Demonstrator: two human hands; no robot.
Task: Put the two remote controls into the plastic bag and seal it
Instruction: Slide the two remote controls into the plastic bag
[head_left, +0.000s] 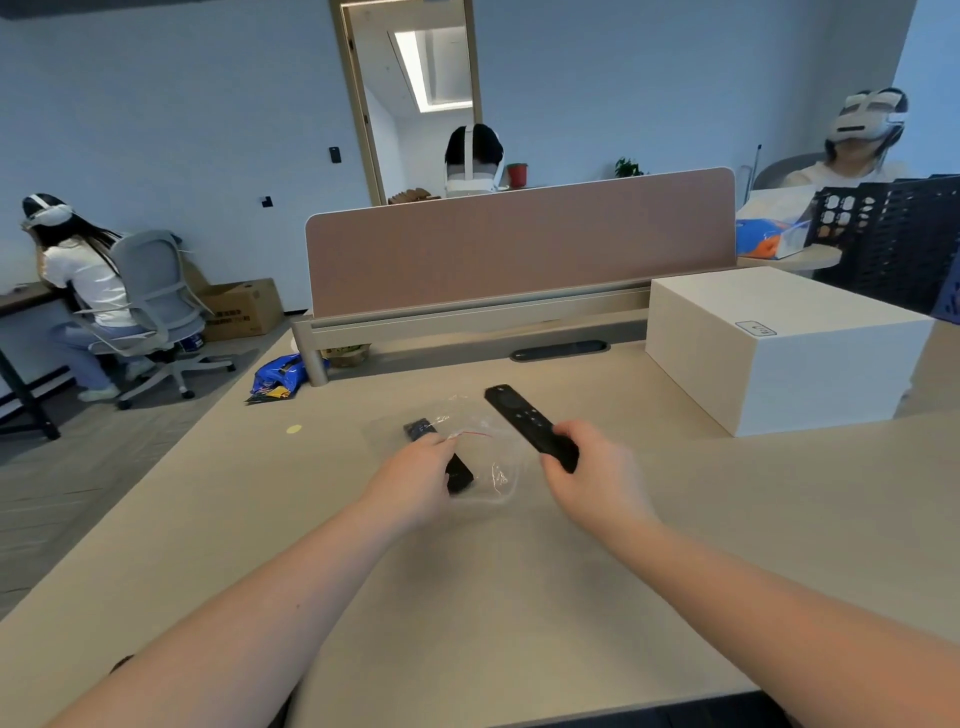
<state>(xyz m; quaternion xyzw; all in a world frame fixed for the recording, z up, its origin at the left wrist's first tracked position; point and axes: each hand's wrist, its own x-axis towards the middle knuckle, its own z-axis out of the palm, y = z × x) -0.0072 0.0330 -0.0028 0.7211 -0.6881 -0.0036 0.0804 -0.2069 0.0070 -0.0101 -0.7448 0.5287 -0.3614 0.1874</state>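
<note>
right hand (587, 467) fingers grip remote (530, 423) | left hand (415, 467) pins bag (493, 467), grip unclear | slide in nose-first

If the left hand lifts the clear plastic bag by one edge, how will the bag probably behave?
The plastic bag looks thin and wrinkled, so it will likely sag, not stay stiff. The remote control under the left hand seems to lie in it and would probably slide to the low end. Its glossy film may be slippery.
</note>
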